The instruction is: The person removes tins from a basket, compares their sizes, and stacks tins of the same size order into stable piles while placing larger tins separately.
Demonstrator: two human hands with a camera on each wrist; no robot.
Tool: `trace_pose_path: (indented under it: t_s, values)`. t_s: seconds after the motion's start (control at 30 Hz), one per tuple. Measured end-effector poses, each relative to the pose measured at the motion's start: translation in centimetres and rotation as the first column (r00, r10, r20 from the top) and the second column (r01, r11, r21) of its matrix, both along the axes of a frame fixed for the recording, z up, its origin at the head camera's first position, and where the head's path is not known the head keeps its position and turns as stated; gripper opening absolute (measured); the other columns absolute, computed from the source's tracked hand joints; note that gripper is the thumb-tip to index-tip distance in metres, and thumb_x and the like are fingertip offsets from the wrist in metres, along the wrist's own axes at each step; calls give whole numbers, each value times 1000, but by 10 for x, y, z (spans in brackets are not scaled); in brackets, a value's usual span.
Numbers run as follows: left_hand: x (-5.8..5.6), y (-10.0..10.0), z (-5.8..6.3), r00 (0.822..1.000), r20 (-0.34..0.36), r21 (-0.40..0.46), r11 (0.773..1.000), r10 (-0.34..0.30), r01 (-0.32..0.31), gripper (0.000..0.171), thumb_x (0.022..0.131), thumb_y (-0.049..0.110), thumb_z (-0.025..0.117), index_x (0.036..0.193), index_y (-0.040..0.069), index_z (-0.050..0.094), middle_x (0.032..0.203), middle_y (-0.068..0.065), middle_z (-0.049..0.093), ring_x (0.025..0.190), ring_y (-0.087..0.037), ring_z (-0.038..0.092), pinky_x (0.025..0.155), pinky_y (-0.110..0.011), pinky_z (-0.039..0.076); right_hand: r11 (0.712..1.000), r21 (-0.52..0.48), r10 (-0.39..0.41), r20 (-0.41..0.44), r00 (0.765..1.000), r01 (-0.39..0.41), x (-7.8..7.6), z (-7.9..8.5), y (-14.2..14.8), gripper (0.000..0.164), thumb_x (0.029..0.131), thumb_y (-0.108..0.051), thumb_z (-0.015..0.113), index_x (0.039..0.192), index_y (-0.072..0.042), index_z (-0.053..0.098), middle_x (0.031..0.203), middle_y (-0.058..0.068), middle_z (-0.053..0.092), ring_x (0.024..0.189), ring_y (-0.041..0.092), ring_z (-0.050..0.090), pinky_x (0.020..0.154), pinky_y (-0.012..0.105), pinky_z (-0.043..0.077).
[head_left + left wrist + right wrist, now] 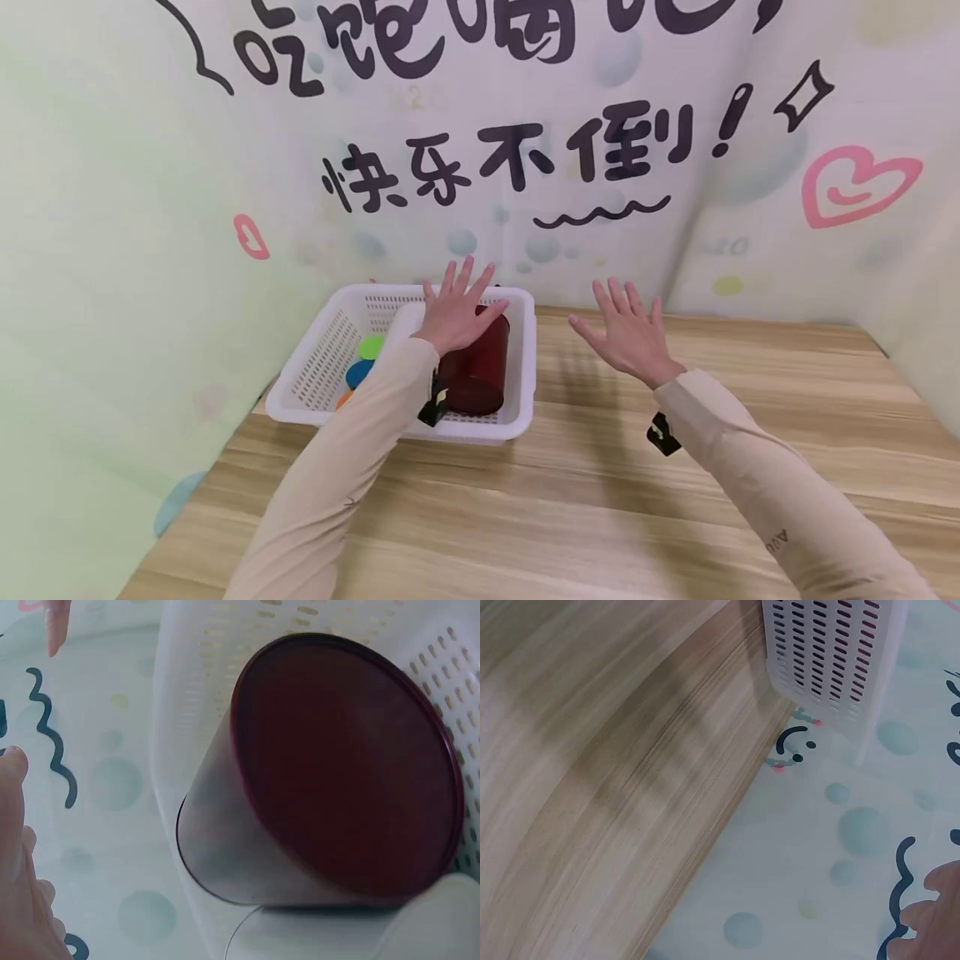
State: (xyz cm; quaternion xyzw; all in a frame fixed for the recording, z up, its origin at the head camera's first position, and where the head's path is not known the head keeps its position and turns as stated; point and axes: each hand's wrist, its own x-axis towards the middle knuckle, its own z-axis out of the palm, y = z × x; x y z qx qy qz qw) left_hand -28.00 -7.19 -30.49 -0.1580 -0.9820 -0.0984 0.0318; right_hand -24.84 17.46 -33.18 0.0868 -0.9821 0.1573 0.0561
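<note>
My left hand [456, 317] is raised over the white plastic basket [522, 367], fingers straight and spread, holding nothing. Below it in the basket lies a dark red cylindrical canister [491, 358]; its round end faces the camera in the left wrist view [345, 765]. Beside the canister is a white object [307, 934], mostly hidden by my arm in the head view. Green [371, 347], blue [359, 372] and orange [344, 399] items sit at the basket's left. My right hand [626, 333] hovers above the table to the right of the basket, fingers spread and nothing in it.
The wood-grain table [787, 400] extends to the right and in front of the basket. Behind it hangs a pale printed curtain [450, 225] with large black characters and a pink heart [817, 196]. Another curtained side rises at the left.
</note>
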Motion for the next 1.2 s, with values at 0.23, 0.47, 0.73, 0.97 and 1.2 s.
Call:
trace_pose_path:
  t_s: [0.23, 0.47, 0.73, 0.97, 1.2]
  values:
    - [6, -21, 11, 1000, -17, 37, 999, -18, 19, 64, 90, 54, 29, 143, 25, 9, 148, -6, -1, 133, -27, -10, 98, -60, -3, 999, -38, 27, -8, 1000, -28, 6, 5, -5, 81, 84, -65, 27, 143, -12, 9, 147, 11, 4, 133, 29, -3, 98, 57, -9]
    - [17, -44, 24, 998, -36, 89, 995, -44, 47, 64, 90, 52, 32, 143, 23, 11, 148, -7, 0, 133, -27, -9, 97, -61, -5, 988, -144, 56, -13, 998, -58, 13, 9, -8, 79, 86, -61, 33, 143, -10, 11, 147, 11, 6, 133, 31, 2, 98, 58, -7]
    - [32, -74, 33, 995, -63, 172, 981, -75, 85, 66, 90, 49, 38, 143, 20, 14, 148, -9, 3, 133, -28, -6, 96, -63, -4, 961, -231, 147, -34, 988, -151, 22, 14, -18, 77, 87, -54, 39, 142, -7, 13, 146, 13, 11, 132, 32, 7, 100, 57, 3]
    - [48, -99, 37, 997, -19, 201, 977, -74, 76, 68, 90, 50, 37, 143, 17, 12, 147, -13, 4, 133, -31, -5, 94, -65, -5, 914, -343, 235, 15, 972, -216, 28, 16, -29, 79, 84, -43, 54, 141, -5, 16, 146, 12, 14, 132, 26, 10, 104, 45, 12]
    - [60, -123, 39, 999, 16, 229, 973, -42, 37, 69, 89, 50, 40, 143, 15, 14, 146, -15, 7, 132, -33, -1, 95, -64, -3, 866, -449, 282, 73, 957, -221, 30, 19, -39, 80, 82, -36, 61, 141, -7, 17, 145, 10, 18, 131, 25, 16, 103, 45, 18]
